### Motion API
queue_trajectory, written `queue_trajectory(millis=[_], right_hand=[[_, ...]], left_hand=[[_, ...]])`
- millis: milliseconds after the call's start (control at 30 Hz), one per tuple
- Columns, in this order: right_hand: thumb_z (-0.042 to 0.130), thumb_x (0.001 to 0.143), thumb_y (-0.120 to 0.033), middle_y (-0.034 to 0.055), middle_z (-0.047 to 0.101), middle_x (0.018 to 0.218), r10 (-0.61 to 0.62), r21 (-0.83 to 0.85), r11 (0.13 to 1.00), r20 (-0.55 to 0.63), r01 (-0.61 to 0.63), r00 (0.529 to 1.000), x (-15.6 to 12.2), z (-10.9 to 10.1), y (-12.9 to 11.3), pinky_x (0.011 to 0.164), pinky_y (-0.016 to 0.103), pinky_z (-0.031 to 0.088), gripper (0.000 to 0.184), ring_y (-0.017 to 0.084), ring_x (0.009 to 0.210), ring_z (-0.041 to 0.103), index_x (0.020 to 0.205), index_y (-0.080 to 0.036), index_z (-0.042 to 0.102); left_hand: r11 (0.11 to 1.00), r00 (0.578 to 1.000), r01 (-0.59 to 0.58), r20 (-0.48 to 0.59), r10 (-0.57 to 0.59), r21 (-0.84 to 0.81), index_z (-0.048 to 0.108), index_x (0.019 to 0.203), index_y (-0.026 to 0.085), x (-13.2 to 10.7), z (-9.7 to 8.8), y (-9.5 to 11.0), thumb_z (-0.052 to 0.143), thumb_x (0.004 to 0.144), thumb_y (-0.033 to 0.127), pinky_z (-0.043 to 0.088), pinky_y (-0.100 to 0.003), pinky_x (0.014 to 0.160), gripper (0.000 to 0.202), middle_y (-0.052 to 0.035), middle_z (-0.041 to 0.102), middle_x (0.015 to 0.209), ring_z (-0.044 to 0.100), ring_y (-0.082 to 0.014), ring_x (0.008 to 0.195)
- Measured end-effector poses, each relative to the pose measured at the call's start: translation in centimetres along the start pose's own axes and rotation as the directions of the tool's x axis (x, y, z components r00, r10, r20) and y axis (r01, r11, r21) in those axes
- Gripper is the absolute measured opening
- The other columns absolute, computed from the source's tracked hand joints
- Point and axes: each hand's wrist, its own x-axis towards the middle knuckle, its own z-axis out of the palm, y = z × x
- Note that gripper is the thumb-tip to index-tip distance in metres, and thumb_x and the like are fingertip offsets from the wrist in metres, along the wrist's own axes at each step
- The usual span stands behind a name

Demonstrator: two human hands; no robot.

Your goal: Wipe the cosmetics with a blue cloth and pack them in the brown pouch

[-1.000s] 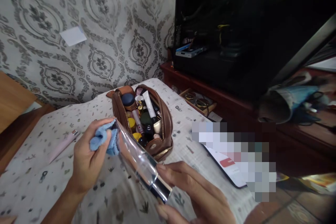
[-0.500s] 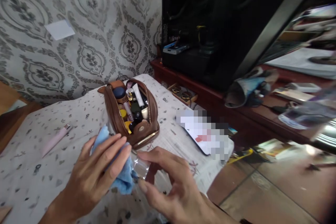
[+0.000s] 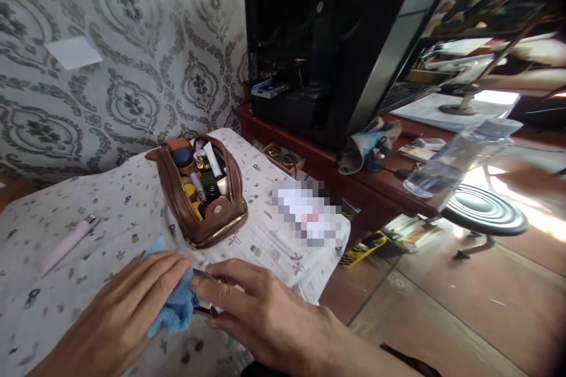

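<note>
1 blue cloth [image 3: 175, 307] under left hand [image 3: 137, 300], shiny container [image 3: 204, 301] in right hand [image 3: 260, 300]

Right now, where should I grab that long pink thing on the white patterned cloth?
Probably pinch the long pink thing across its middle, coming from above: it's slim and lies flat, with both long sides uncovered. The left hand is the nearer one.

The left hand [image 3: 137, 294] bends palm-down, its fingers [image 3: 163, 274] together; the right hand [image 3: 260, 300], just beside it, pinches thumb [image 3: 225, 321] towards fingers.
</note>
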Motion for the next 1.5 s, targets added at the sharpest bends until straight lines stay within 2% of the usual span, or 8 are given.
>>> queue_trajectory(millis=[200, 367, 567, 700, 900, 1233, 1400, 1500], right_hand=[[0.054, 0.1, -0.037, 0.0092, 0.07, 0.106, 0.152, 0.064, 0.987, -0.087, -0.147, 0.985, -0.5, 0.3, -0.8, 0.085, 0.031, 0.059, 0.041, 0.02, 0.093, 0.07, 0.138, -0.021, 0.053], [0.056, 0.099, -0.039, 0.0049, 0.071, 0.099, 0.24, 0.187, 0.962, -0.224, -0.2, 0.945, -0.7, 0.1, -1.3, 0.079, 0.027, 0.06, 0.036, 0.017, 0.086, 0.07, 0.132, -0.024, 0.056], [0.062, 0.097, -0.034, 0.0055, 0.071, 0.106, 0.113, 0.111, 0.991, -0.426, -0.072, 0.898, -0.1, -1.1, -0.4, 0.083, 0.027, 0.06, 0.034, 0.015, 0.088, 0.07, 0.129, -0.024, 0.058], [0.065, 0.096, -0.03, 0.0036, 0.071, 0.1, 0.062, 0.019, 0.998, -0.557, -0.061, 0.828, 0.4, -1.9, 1.0, 0.079, 0.027, 0.059, 0.031, 0.014, 0.084, 0.068, 0.125, -0.022, 0.059], [0.066, 0.094, -0.026, 0.0024, 0.068, 0.09, 0.058, -0.023, 0.996, -0.613, -0.091, 0.788, 1.2, -2.4, 2.7, 0.07, 0.024, 0.058, 0.027, 0.012, 0.074, 0.066, 0.119, -0.018, 0.061], [0.065, 0.094, -0.022, 0.0032, 0.066, 0.09, 0.018, -0.112, 0.989, -0.584, -0.102, 0.812, 4.2, -3.5, 3.5, 0.068, 0.025, 0.055, 0.025, 0.013, 0.072, 0.066, 0.118, -0.018, 0.061], [0.067, 0.09, -0.014, 0.0035, 0.066, 0.092, 0.116, -0.139, 0.975, -0.349, -0.173, 0.93, 8.0, -3.7, 4.5, 0.068, 0.024, 0.049, 0.016, 0.013, 0.076, 0.065, 0.105, -0.017, 0.066], [0.066, 0.091, -0.016, 0.006, 0.066, 0.097, 0.176, -0.255, 0.94, -0.204, -0.226, 0.963, 10.6, -4.0, 4.7, 0.07, 0.025, 0.046, 0.013, 0.015, 0.077, 0.064, 0.104, -0.015, 0.066]], left_hand=[[0.992, 0.996, 0.091, -0.024, -0.09, 0.083, 0.053, 0.142, 0.013, 0.1, -0.6, 1.7, 0.038, 0.092, 0.008, 0.039, -0.04, 0.113, 0.053, -0.0125, 0.067, 0.13, 0.059, -0.0255, 0.124], [0.983, 0.997, 0.047, -0.075, -0.034, 0.175, 0.055, 0.138, 0.009, 1.6, -1.1, 2.3, 0.036, 0.097, 0.006, 0.025, -0.048, 0.12, 0.045, -0.0145, 0.067, 0.127, 0.056, -0.0273, 0.126], [0.982, 0.961, 0.062, -0.276, -0.011, 0.179, 0.041, 0.15, 0.006, 4.0, -1.1, 1.5, 0.043, 0.094, 0.001, 0.036, -0.045, 0.116, 0.056, -0.0191, 0.061, 0.133, 0.053, -0.0282, 0.132], [0.978, 0.899, 0.184, -0.42, -0.126, 0.1, 0.029, 0.157, 0.013, 4.8, 0.0, 0.0, 0.048, 0.09, 0.0, 0.048, -0.037, 0.109, 0.07, -0.0169, 0.057, 0.136, 0.055, -0.0259, 0.13], [0.965, 0.973, 0.218, -0.104, -0.204, 0.144, 0.032, 0.154, 0.019, 5.0, 2.1, -2.4, 0.035, 0.091, 0.002, 0.047, -0.044, 0.111, 0.065, -0.0139, 0.051, 0.148, 0.048, -0.0275, 0.139], [0.962, 0.966, 0.239, -0.133, -0.221, 0.136, 0.031, 0.155, 0.018, 3.5, 3.3, -2.5, 0.037, 0.085, -0.002, 0.042, -0.042, 0.117, 0.074, -0.0132, 0.048, 0.152, 0.041, -0.0269, 0.144], [0.962, 0.96, 0.24, -0.183, -0.214, 0.133, 0.029, 0.156, 0.017, 3.8, 3.7, -2.3, 0.039, 0.087, -0.001, 0.042, -0.042, 0.116, 0.072, -0.0141, 0.05, 0.149, 0.043, -0.0272, 0.142], [0.956, 0.952, 0.254, -0.209, -0.221, 0.147, 0.027, 0.158, 0.019, 3.9, 3.8, -2.2, 0.037, 0.086, -0.004, 0.045, -0.042, 0.114, 0.076, -0.0137, 0.051, 0.147, 0.045, -0.0267, 0.14]])
